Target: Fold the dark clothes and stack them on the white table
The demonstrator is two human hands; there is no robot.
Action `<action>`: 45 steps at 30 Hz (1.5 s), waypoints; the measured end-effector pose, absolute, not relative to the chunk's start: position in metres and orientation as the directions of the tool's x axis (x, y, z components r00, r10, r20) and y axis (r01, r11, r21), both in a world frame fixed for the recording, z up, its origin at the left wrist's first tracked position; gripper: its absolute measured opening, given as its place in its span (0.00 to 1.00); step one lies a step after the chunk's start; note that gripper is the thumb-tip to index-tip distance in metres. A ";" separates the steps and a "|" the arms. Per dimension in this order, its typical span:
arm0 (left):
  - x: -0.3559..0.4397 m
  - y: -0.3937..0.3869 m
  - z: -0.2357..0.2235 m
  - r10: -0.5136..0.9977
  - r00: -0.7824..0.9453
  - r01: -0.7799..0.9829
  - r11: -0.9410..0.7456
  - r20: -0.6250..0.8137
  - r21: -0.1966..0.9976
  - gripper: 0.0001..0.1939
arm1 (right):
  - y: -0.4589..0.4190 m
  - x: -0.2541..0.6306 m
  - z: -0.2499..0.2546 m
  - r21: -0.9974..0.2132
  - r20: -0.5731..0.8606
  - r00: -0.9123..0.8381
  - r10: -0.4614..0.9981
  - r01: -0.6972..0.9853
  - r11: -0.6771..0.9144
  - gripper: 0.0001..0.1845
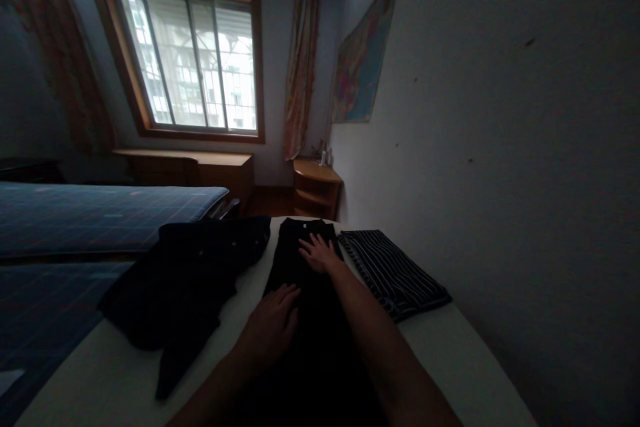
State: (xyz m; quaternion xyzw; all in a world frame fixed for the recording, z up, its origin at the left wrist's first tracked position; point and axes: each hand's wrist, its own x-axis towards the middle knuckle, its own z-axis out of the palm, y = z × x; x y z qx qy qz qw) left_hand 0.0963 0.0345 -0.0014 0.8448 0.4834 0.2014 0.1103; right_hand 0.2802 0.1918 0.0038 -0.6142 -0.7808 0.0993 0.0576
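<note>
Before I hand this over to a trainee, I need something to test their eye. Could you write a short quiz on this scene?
1. Which hand reaches farther along the black garment, left or right?
2. True or false: the striped cloth lies to the right of that garment.
3. Fill in: the rumpled dark garment lies on the table's ____ side.

Key: 1. The right hand. 2. True. 3. Left.

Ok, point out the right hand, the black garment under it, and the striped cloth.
Right hand [321,255], head view: back of the hand.
Black garment [320,320], head view: its visible middle.
Striped cloth [394,272], head view: upper face.
</note>
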 end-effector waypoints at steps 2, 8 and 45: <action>0.095 0.037 -0.007 0.853 0.466 0.766 -0.522 0.236 0.375 0.23 | 0.190 0.279 0.005 -0.221 0.001 -0.236 0.972 0.948 0.230 0.29; 0.094 0.037 -0.013 0.847 0.471 0.768 -0.531 0.245 0.358 0.24 | 0.149 0.276 0.012 -0.151 0.230 -0.246 0.942 0.947 0.284 0.28; 0.000 -0.140 0.059 0.824 0.486 0.812 -0.302 -0.292 0.500 0.38 | -0.174 0.361 0.085 -0.467 -0.235 -0.230 0.945 0.879 0.098 0.23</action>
